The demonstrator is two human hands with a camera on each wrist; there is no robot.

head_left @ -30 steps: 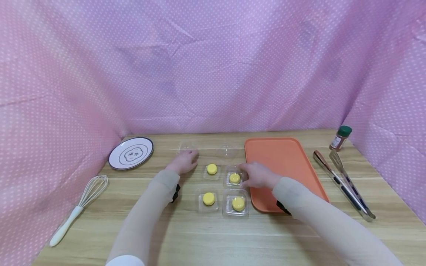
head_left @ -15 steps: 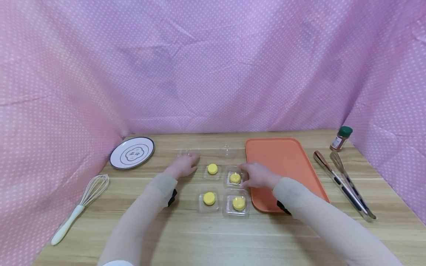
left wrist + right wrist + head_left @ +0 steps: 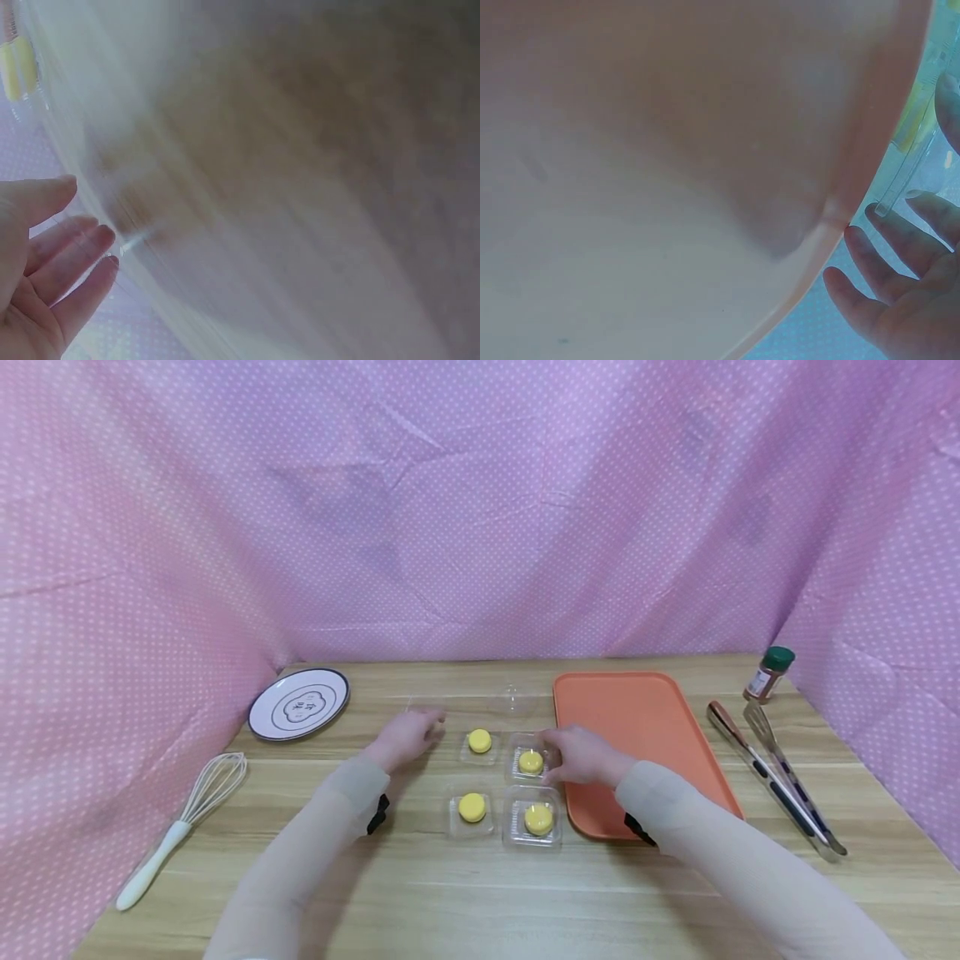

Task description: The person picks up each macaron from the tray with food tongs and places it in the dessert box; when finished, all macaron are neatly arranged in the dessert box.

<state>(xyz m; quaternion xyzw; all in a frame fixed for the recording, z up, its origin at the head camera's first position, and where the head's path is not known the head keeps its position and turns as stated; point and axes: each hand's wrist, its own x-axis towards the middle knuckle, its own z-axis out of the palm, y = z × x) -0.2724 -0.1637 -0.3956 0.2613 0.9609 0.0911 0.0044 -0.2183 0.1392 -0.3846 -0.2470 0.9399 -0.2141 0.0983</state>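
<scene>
My left hand (image 3: 407,735) holds a clear plastic lid (image 3: 424,702) at the table's back. In the left wrist view the lid's bright edge (image 3: 137,240) shows beside the fingertips; most of its outline is hard to see. My right hand (image 3: 581,753) holds the right side of a clear plastic box (image 3: 517,770) with a yellow macaron (image 3: 531,762) inside. Thumb and fingertips lie along that box's edge in the right wrist view. Several similar boxes stand close by: one at back left with a macaron (image 3: 480,741), others in front with macarons (image 3: 472,807) (image 3: 538,819).
Another clear lid (image 3: 512,697) lies at the back. An orange tray (image 3: 637,710) sits under my right wrist. At left are a plate (image 3: 298,704) and a whisk (image 3: 180,833); at right, tongs (image 3: 780,777) and a green-capped jar (image 3: 768,672).
My left hand has drawn slightly back toward me and to the left, and the lid by it has shifted nearer. The right hand stays at the same box.
</scene>
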